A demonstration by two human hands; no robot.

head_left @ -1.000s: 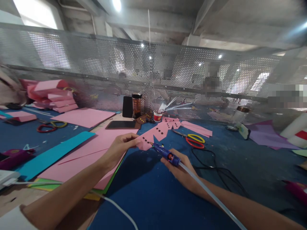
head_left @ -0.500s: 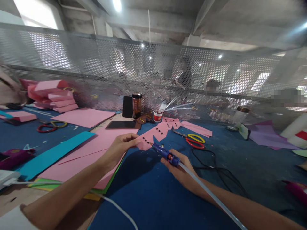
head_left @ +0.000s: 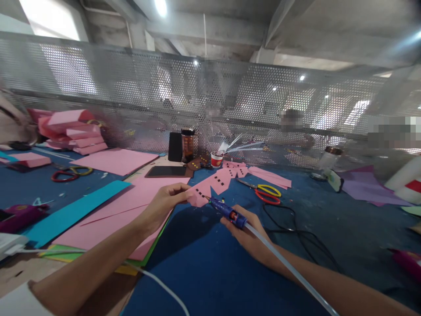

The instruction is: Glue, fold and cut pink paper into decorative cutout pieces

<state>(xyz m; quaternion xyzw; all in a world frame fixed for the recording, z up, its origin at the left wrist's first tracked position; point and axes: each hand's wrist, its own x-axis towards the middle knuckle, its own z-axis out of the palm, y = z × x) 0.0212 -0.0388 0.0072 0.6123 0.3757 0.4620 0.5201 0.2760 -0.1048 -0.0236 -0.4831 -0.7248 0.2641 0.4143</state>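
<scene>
Between the thumb and fingers of my left hand (head_left: 173,195) is the near end of a notched pink paper strip (head_left: 221,179), which carries small black squares in groups. My right hand (head_left: 246,230) is wrapped around a blue hot glue gun (head_left: 226,211). The gun's tip points left and meets or nearly meets the strip's near end, beside the black squares. A long translucent glue stick (head_left: 289,270) runs out of the gun's back over my right forearm. Any trigger finger is hidden beneath the gun.
Red-and-yellow scissors (head_left: 268,193) lie right of the strip, near a black cord (head_left: 296,230). Behind stand a paper cup (head_left: 216,160) and a dark jar (head_left: 187,147). Pink sheets (head_left: 112,219) and a teal strip (head_left: 79,210) cover the left. A perforated metal screen (head_left: 131,87) borders the back.
Both hands, the strip and the glue gun look the same as before. Beyond the screen, a person's figure has shifted to the left.
</scene>
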